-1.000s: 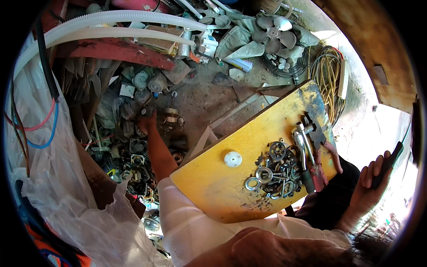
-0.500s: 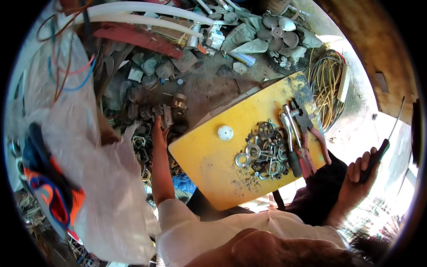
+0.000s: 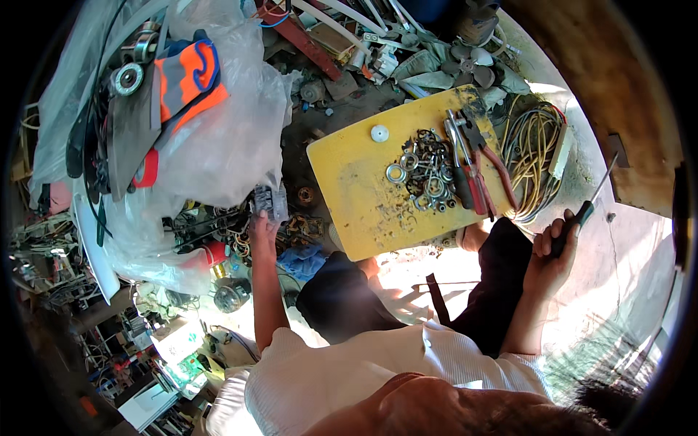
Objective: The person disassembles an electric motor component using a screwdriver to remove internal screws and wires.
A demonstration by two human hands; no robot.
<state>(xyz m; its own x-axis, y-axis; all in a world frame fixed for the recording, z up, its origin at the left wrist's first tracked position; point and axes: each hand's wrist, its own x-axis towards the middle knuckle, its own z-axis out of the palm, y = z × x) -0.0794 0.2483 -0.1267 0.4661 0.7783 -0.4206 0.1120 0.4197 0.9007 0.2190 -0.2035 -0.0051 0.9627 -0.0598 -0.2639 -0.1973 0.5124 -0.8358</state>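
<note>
At the left, my left hand (image 3: 263,227) is closed on a grey, ridged metal block (image 3: 270,203), low beside the heap of parts; the fingertips are partly hidden behind it. Out to the right, my right hand (image 3: 550,254) wraps round the dark handle of a screwdriver (image 3: 579,216), its thin shaft pointing up and away. Between my arms lies a yellow board (image 3: 342,211). On it are a pile of washers, rings and screws (image 3: 429,171), red-handled pliers (image 3: 496,161), a shiny metal tool with a dark grip (image 3: 456,149) and a white round cap (image 3: 379,133).
Clear plastic sheeting (image 3: 225,138) hangs at the left, with an orange and blue glove (image 3: 187,80) by it. A blue cloth (image 3: 302,261) lies near my left forearm. Coiled yellow cable (image 3: 534,160) rests right of the board; a fan blade (image 3: 469,65) lies beyond.
My view has swung left and down, showing more of the clutter there. My left hand keeps the grey block; my right hand still grips the screwdriver.
</note>
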